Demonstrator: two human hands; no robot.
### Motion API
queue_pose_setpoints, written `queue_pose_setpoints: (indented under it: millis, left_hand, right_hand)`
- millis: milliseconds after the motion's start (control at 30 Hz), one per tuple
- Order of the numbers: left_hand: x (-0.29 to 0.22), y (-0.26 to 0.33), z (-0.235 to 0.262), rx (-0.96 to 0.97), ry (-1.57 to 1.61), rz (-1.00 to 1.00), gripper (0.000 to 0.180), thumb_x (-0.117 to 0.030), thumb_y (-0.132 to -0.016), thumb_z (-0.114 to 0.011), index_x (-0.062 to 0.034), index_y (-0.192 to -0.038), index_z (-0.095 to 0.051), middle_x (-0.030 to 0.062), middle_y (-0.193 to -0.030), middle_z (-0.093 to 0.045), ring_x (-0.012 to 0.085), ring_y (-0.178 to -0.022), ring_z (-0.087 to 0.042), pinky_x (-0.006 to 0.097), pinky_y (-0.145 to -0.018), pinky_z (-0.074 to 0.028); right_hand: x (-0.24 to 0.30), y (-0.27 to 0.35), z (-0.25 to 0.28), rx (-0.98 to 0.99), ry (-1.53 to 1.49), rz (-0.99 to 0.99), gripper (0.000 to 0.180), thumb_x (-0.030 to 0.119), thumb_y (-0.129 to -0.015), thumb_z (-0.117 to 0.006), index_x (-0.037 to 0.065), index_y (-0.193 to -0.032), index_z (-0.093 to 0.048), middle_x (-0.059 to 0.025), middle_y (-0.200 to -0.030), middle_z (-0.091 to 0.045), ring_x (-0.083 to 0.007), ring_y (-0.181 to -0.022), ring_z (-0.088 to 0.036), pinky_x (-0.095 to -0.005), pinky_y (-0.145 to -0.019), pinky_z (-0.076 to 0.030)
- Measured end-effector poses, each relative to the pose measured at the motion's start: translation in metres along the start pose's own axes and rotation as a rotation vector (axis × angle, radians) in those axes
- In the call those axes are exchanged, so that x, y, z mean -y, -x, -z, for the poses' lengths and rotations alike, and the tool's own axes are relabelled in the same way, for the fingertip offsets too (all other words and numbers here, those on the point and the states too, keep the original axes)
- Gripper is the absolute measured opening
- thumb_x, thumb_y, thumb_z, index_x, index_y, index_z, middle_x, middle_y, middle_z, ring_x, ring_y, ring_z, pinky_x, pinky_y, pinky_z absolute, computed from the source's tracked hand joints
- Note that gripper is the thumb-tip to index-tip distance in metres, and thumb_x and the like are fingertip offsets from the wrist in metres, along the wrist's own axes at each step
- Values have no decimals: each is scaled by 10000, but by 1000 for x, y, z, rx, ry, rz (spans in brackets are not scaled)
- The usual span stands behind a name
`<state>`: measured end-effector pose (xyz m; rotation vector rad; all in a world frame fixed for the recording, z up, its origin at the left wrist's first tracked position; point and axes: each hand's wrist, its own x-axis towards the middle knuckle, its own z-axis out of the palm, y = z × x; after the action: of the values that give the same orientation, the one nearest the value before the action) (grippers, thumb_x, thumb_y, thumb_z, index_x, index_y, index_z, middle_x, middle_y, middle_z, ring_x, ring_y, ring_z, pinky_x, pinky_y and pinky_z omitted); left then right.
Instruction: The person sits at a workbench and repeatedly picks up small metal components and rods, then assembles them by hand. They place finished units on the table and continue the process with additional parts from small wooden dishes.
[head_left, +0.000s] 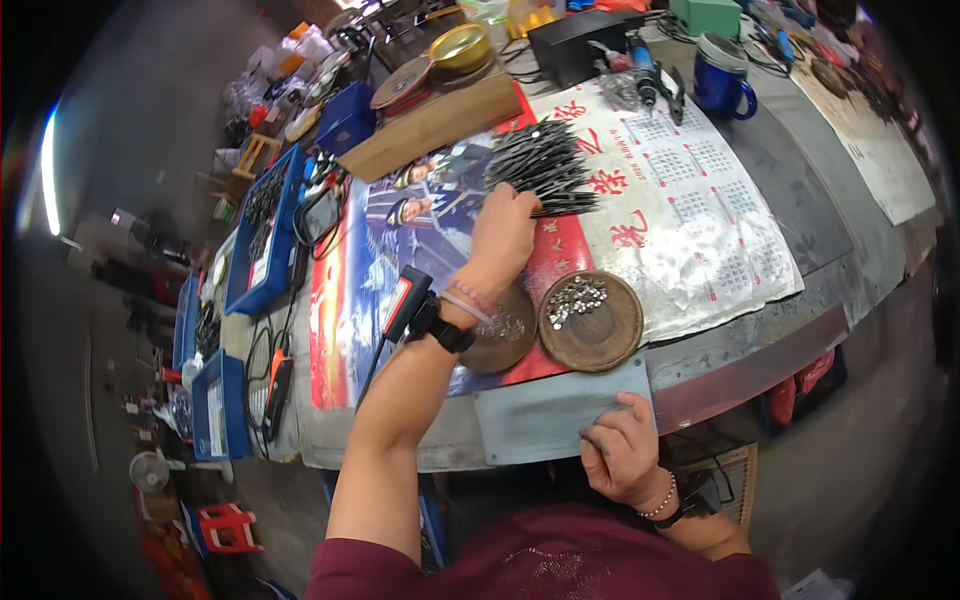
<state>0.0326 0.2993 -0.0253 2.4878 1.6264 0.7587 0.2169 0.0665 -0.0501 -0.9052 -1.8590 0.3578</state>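
One hand closed on black rods

The pile of thin rods looks like dark, dully gleaming metal; the round dish is brown matt wood, holding small shiny metal bits; the poster is glossy paper; the worktop is grey, worn, matt metal; the mug is glossy blue enamel

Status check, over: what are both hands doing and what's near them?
Left hand reaching onto pile of dark thin rods. Right hand resting at grey plate. Two round wooden dishes between.
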Motion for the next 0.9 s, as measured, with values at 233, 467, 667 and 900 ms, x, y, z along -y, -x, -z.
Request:
queue_pose_setpoints:
  millis: [233, 467, 667, 900]
  left_hand:
    - [16, 2, -9, 36, -28, -12, 131, -88, -785, -674, -25, -859, -585, 158, -833, -528, 348, -830, -537, 414, -723, -437]
    - [12, 13, 9, 30, 18, -78, 106, -83, -813, -635, -18, -854, -562, 174, -845, -553, 379, -818, -542, 433, -719, -445]
    - [-33, 58, 69, 111, 462, 170, 29, -22, -899, -544, 5, -889, -543, 70, -822, -583, 134, -756, -578, 272, -682, -466]
    - [-87, 150, 108, 285, 1066, 432, 63, -24, -938, -509, 1, -995, -497, 73, -918, -600, 144, -876, -600, 288, -809, -487]
  right_hand:
    - [-3, 2, 0, -17, -53, -8, 137, 84, -734, -679, 46, -853, -622, -56, -770, -566, -212, -691, -574, -456, -899, -443]
    - [-3, 1, -1, -31, -54, -3, 144, 83, -730, -692, 44, -848, -621, -56, -771, -572, -210, -683, -576, -453, -892, -447]
    - [-1, 2, -2, -12, -24, -1, 153, 83, -723, -694, 42, -852, -622, -59, -776, -583, -221, -706, -586, -456, -876, -452]
    - [8, -10, 3, 44, -22, -69, 134, 48, -747, -671, 43, -864, -609, -61, -783, -581, -243, -698, -576, -471, -847, -450]
